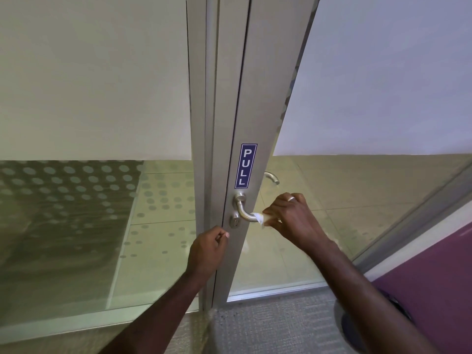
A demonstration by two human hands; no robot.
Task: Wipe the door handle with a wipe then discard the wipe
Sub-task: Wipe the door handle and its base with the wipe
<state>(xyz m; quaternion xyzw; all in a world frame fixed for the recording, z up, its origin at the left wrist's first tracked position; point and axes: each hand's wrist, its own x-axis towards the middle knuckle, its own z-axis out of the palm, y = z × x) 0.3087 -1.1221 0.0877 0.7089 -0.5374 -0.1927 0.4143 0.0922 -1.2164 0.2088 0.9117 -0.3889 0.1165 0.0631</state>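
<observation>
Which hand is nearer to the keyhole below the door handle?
Left. The left hand sits just below and left of the keyhole, at the door edge. The right hand is farther right, gripping the white wipe on the door handle.

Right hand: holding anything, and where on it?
Right hand holds a white wipe bunched around the door handle's lever end.

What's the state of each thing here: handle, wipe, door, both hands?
door handle: being wiped, wipe wrapped on its lever end
wipe: bunched in the right hand, on the handle
door: slightly ajar
right hand: closed on the wipe
left hand: loosely curled at the door edge, holding nothing
</observation>
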